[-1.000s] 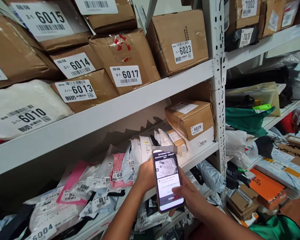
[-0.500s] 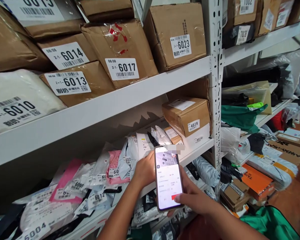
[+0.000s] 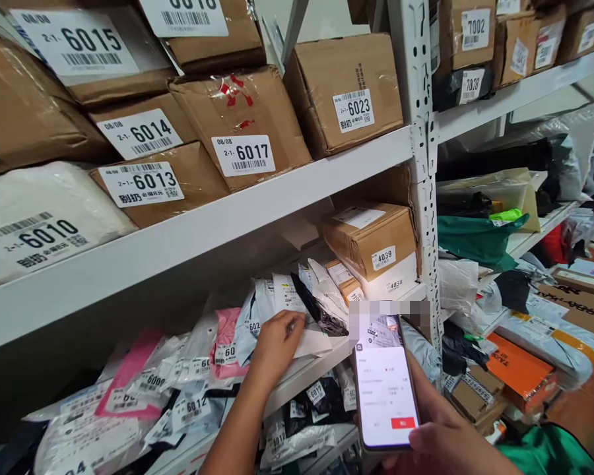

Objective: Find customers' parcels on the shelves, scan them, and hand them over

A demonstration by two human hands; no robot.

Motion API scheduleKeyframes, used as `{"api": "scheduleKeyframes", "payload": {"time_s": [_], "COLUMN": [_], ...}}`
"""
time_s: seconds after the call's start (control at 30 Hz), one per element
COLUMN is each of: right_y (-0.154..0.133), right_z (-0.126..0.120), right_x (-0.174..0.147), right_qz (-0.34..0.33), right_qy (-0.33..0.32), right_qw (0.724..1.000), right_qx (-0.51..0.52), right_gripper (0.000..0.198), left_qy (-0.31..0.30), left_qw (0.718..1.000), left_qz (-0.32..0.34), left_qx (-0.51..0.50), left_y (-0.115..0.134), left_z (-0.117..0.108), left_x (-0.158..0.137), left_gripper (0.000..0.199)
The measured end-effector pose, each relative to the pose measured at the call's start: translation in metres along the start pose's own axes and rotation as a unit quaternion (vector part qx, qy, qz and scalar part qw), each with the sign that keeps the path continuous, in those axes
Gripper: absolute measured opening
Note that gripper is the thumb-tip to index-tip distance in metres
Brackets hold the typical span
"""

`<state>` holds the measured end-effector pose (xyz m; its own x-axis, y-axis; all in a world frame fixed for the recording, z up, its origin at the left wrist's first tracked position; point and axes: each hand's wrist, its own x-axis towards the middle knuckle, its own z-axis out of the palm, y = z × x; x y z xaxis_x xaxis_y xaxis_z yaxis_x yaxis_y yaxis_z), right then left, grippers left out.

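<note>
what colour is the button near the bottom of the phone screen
Red: the button on the phone screen, best seen in the head view.

Upper shelf [image 3: 277,191] — cartons [image 3: 272,119], white bag [image 3: 49,214]; lower shelf [image 3: 304,373] — bagged parcels [image 3: 191,359].

Phone screen [image 3: 383,389]: smooth, glossy. Box 6017 [image 3: 262,122]: matt cardboard. Shelf beam [image 3: 198,232]: painted metal. White bag [image 3: 54,194]: glossy plastic.

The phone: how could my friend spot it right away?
Find the tall white post right of centre. Look down and slightly left of it, where the right hand holds the phone. Unlike the numbered parcels around, it has a glowing screen with a red button.
</note>
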<state>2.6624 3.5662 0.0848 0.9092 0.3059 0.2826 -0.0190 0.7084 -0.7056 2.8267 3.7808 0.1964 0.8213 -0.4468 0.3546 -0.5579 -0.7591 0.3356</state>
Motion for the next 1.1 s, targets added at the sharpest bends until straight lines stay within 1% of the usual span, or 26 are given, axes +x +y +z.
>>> {"api": "scheduleKeyframes", "payload": {"time_s": [0.07, 0.13, 0.2, 0.23, 0.27, 0.33, 0.43, 0.53, 0.6, 0.67, 0.73, 0.8, 0.87, 0.97, 1.0, 1.1], "right_y": [0.0, 0.0, 0.001, 0.001, 0.001, 0.001, 0.001, -0.002, -0.004, -0.005, -0.005, -0.004, -0.002, 0.002, 0.004, 0.008], "right_z": [-0.003, -0.003, -0.004, -0.004, -0.005, -0.009, -0.015, -0.02, -0.021, -0.022, -0.022, -0.022, -0.022, -0.021, -0.021, -0.022], "right_x": [-0.001, -0.001, -0.001, -0.002, -0.003, -0.005, -0.009, -0.012, -0.012, -0.011, -0.009, -0.006, -0.004, -0.001, 0.0, 0.004], "right_qz": [-0.004, -0.003, -0.003, -0.003, -0.003, 0.0, 0.01, 0.017, 0.019, 0.018, 0.016, 0.022, 0.027, 0.028, 0.028, 0.021], "right_qy": [0.019, 0.035, 0.045, 0.048, 0.052, 0.066, 0.096, 0.12, 0.126, 0.128, 0.129, 0.131, 0.126, 0.106, 0.097, 0.081], "right_qw": [1.0, 0.999, 0.999, 0.998, 0.998, 0.998, 0.995, 0.993, 0.992, 0.992, 0.991, 0.991, 0.992, 0.994, 0.995, 0.996], "right_qx": [0.013, 0.024, 0.026, 0.027, 0.028, 0.024, 0.019, 0.01, 0.003, 0.002, -0.001, -0.003, 0.0, 0.01, 0.012, 0.021], "right_gripper": [0.125, 0.126, 0.124, 0.122, 0.121, 0.12, 0.116, 0.113, 0.112, 0.112, 0.112, 0.113, 0.113, 0.114, 0.115, 0.116], "left_qy": [-0.013, -0.033, -0.038, -0.037, -0.035, -0.037, -0.02, 0.01, 0.027, 0.03, -0.001, -0.052, -0.087, -0.123, -0.136, -0.169], "left_qw": [0.995, 0.982, 0.97, 0.969, 0.969, 0.97, 0.965, 0.955, 0.956, 0.969, 0.983, 0.986, 0.979, 0.968, 0.966, 0.962], "left_qz": [-0.082, -0.139, -0.167, -0.17, -0.166, -0.148, -0.136, -0.126, -0.084, -0.02, 0.029, 0.035, 0.024, 0.043, 0.055, 0.074], "left_qx": [0.054, 0.126, 0.17, 0.176, 0.178, 0.187, 0.223, 0.268, 0.28, 0.245, 0.18, 0.154, 0.181, 0.213, 0.213, 0.201], "left_y": [0.009, 0.015, 0.015, 0.013, 0.011, 0.006, 0.005, 0.006, 0.004, -0.001, -0.006, -0.008, -0.005, 0.008, 0.013, 0.026], "left_z": [-0.003, -0.002, 0.0, 0.002, 0.003, 0.004, 0.004, 0.004, 0.003, 0.0, -0.005, -0.009, -0.011, -0.011, -0.009, -0.004], "left_x": [0.02, 0.042, 0.059, 0.064, 0.067, 0.066, 0.052, 0.038, 0.035, 0.037, 0.043, 0.049, 0.054, 0.055, 0.052, 0.036], "left_gripper": [0.029, 0.033, 0.041, 0.044, 0.044, 0.038, 0.031, 0.035, 0.035, 0.033, 0.032, 0.039, 0.045, 0.03, 0.028, 0.034]}}
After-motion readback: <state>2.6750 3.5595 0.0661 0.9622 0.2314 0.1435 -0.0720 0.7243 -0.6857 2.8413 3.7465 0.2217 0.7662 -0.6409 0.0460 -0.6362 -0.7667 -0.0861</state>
